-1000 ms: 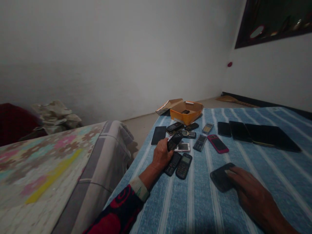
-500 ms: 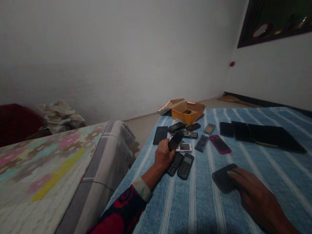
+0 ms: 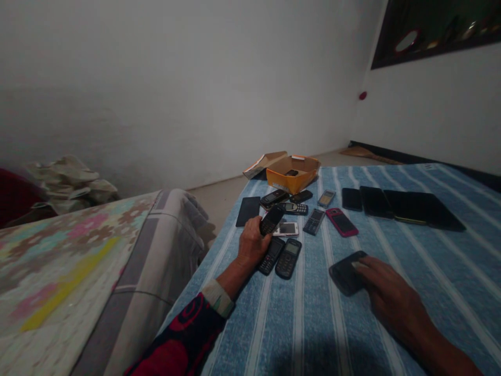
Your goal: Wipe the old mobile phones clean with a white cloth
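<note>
My left hand (image 3: 251, 244) is closed around a black keypad phone (image 3: 273, 219), held tilted over the other phones. Beneath it lie two dark keypad phones, one partly under my fingers (image 3: 271, 257) and a grey-black one (image 3: 288, 259) just right of it. A white phone (image 3: 288, 228) lies behind the held phone. Farther right, my right hand (image 3: 385, 287) grips a dark, flat phone (image 3: 347, 272) by its right edge, low over the blue striped cloth. A pink-edged phone (image 3: 342, 222) and a silver keypad phone (image 3: 314, 221) lie between the hands, beyond them.
An open orange box (image 3: 293, 180) with a small dark item inside stands at the far edge. Several black tablets and phones (image 3: 376, 202) form a row at the right. A floral-covered surface (image 3: 86, 250) stands at the left, beside a gap.
The whole view has shifted, so everything appears a little farther left and higher. Both hands keep their phones, with hardly any movement relative to the cloth.
</note>
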Tool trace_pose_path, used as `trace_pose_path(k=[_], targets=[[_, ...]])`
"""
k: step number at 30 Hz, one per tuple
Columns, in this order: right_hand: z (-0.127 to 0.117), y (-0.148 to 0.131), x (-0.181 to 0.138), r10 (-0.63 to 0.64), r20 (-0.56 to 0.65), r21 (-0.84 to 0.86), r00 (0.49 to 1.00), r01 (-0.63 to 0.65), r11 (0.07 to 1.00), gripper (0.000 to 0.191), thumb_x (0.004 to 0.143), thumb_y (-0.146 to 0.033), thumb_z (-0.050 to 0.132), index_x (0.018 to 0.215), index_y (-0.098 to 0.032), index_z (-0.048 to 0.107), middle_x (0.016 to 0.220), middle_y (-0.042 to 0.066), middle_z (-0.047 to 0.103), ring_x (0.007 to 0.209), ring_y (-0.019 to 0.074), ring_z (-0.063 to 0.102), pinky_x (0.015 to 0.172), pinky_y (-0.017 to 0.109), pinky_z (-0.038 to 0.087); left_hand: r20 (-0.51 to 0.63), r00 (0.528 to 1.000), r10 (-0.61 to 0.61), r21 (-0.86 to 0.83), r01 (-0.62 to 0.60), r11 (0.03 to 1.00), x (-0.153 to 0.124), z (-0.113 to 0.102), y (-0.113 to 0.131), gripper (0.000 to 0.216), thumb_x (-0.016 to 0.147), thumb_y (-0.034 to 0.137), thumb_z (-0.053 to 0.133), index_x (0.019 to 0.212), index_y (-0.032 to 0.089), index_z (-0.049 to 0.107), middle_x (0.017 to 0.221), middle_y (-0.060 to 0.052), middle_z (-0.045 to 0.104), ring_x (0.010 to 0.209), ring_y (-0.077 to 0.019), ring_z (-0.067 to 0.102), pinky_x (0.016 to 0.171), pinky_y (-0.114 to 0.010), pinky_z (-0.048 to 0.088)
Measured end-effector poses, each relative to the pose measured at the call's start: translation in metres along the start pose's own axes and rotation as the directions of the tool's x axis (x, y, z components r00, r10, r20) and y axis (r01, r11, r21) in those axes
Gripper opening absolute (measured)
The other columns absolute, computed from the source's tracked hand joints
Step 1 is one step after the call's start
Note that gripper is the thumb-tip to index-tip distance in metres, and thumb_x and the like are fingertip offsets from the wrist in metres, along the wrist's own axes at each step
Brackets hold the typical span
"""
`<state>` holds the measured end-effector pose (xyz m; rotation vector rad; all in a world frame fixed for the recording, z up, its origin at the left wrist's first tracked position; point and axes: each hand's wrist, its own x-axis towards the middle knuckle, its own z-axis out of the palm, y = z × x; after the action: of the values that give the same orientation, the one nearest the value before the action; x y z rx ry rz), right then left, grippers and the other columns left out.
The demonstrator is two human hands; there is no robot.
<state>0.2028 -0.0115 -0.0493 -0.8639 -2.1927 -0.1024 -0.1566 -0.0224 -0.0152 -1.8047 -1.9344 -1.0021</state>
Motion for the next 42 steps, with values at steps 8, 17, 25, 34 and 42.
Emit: trace_pose_path(k=[8,17,25,34,42], targets=[[-0.001,0.0,0.0,0.0,-0.016,0.029,1.0,0.001,1.0,0.033,0.089,-0.009,0.04,0.105,-0.021,0.066,0.115,0.008,0.067,0.11,0.0229,0.063,0.092,0.039,0.055,0.008,1.0,-0.018,-0.006,0.018,1.0,0.001,-0.003,0.002,0.044,0.072,0.014,0.066,0.113,0.018,0.051,0.102,-0.008,0.062,0.097,-0.0259,0.063,0.086,-0.038,0.054],[0.003,0.003,-0.002,-0.011,-0.032,0.01,0.999,0.011,1.0,0.035,0.086,-0.01,0.04,0.106,-0.021,0.067,0.116,0.008,0.068,0.11,0.0227,0.064,0.092,0.038,0.055,0.03,0.996,-0.084,0.023,0.083,0.996,0.008,-0.009,-0.008,0.046,0.071,0.014,0.065,0.115,0.015,0.052,0.105,-0.012,0.064,0.101,-0.0282,0.063,0.087,-0.041,0.053],[0.003,0.003,-0.002,-0.004,-0.03,0.027,1.0,0.005,1.0,0.035,0.086,-0.008,0.041,0.105,-0.021,0.067,0.116,0.008,0.068,0.112,0.0232,0.063,0.094,0.04,0.055,0.168,0.977,-0.131,0.042,0.126,0.991,0.022,-0.015,-0.027,0.046,0.068,0.009,0.062,0.112,0.015,0.055,0.105,-0.011,0.067,0.1,-0.0272,0.064,0.089,-0.042,0.051],[0.004,0.002,-0.003,0.007,-0.012,0.015,1.0,-0.007,1.0,0.038,0.083,-0.006,0.04,0.107,-0.022,0.067,0.115,0.007,0.068,0.111,0.0227,0.064,0.093,0.039,0.055,0.435,0.9,-0.019,-0.045,0.043,0.998,0.057,-0.031,-0.026,0.049,0.063,0.009,0.066,0.111,0.02,0.062,0.1,-0.005,0.072,0.091,-0.0241,0.068,0.082,-0.033,0.053],[0.003,0.0,0.001,-0.012,-0.033,-0.002,0.999,0.012,1.0,0.038,0.083,-0.005,0.04,0.105,-0.022,0.066,0.114,0.007,0.069,0.11,0.0219,0.064,0.092,0.038,0.056,0.556,0.83,0.048,-0.065,-0.014,0.998,0.09,-0.024,-0.025,0.049,0.057,0.008,0.067,0.104,0.02,0.068,0.093,-0.003,0.074,0.09,-0.0254,0.07,0.079,-0.031,0.053]])
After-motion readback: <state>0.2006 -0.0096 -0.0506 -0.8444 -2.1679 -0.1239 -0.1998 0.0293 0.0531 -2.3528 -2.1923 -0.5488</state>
